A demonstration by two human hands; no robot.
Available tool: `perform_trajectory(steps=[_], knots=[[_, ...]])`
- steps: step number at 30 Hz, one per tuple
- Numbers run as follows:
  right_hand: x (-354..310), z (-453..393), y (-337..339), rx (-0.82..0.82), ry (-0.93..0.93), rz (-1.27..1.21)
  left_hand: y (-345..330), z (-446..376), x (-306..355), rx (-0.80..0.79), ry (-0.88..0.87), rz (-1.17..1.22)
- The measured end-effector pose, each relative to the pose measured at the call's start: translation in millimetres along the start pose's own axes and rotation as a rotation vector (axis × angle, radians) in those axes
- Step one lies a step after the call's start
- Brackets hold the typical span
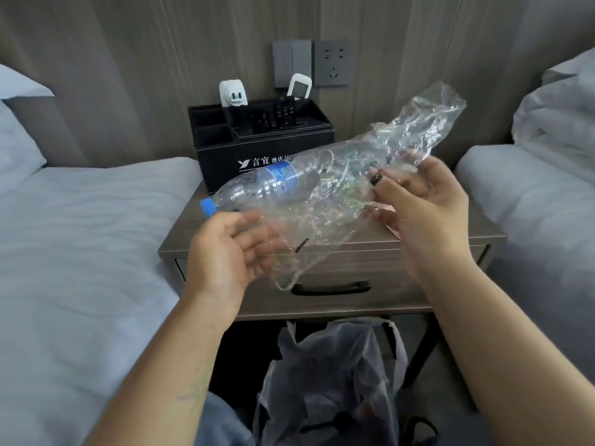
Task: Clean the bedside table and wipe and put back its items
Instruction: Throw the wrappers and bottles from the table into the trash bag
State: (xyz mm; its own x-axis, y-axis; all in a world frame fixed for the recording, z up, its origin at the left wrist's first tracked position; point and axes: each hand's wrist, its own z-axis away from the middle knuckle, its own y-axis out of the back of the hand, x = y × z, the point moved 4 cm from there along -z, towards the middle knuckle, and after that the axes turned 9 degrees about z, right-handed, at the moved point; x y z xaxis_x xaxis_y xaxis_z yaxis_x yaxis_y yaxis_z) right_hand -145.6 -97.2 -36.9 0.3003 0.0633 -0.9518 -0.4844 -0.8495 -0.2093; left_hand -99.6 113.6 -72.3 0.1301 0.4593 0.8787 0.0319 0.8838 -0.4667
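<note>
Between two white beds (pixel 80 236), bedside table (pixel 434 235) bearing black organizer box (pixel 264 149). Right hand (pixel 421 201) is pinching clear plastic bag (pixel 370 175) wrapped round empty water bottle (pixel 257 188), held above table. Left hand (pixel 225 252) is hovering beneath, fingers relaxed, apart. Trash bag (pixel 338 381) is sitting below.
</note>
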Motion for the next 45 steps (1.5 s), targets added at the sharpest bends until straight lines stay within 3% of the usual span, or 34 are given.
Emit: perform_trajectory(steps=[3, 5, 8, 12, 15, 21, 23, 27, 33, 35, 37, 39, 43, 45], knots=[[-9, 3, -8, -0.035, 0.12, 0.112, 2, 1, 18, 0.063, -0.4, -0.157], [-12, 8, -15, -0.127, 0.174, 0.191, -9, 11, 25, -0.108, -0.648, -0.323], [-12, 18, -27, -0.313, 0.154, 0.133, -28, 27, 12, -0.36, -0.753, -0.533], [-10, 24, -28, -0.59, 0.027, -0.021, -32, 32, 5, -0.454, -0.725, -0.582], [-7, 19, -16, -0.624, 0.001, 0.035, -29, 29, 5, -0.554, -0.681, -0.557], [0, 20, -4, -0.677, -0.129, -0.004, -29, 27, -12, -0.671, -0.393, -0.551], [0, 20, -1, -0.569, -0.061, 0.069, -33, 30, -14, -0.676, -0.411, -0.538], [-11, 20, 10, -0.204, 0.267, 0.387, -34, 28, -12, -0.601, -0.467, -0.503], [-8, 30, 7, -0.382, 0.45, 0.645, -25, 20, -1, -0.312, -0.657, -0.554], [-5, 30, 10, -0.389, 0.474, 0.886, -26, 23, 2, -0.327, -0.733, -0.631], [-6, 31, 11, -0.378, 0.541, 0.972, -24, 25, 4, -0.372, -0.724, -0.582], [-11, 32, 13, -0.344, 0.571, 0.873, -24, 24, 6, -0.459, -0.628, -0.476], [-8, 28, 18, -0.446, 0.154, 0.272, -28, 26, -1, -0.67, -0.226, -0.211], [-3, 26, 18, -0.424, 0.08, 0.215, -30, 28, -7, -0.648, -0.098, -0.198]])
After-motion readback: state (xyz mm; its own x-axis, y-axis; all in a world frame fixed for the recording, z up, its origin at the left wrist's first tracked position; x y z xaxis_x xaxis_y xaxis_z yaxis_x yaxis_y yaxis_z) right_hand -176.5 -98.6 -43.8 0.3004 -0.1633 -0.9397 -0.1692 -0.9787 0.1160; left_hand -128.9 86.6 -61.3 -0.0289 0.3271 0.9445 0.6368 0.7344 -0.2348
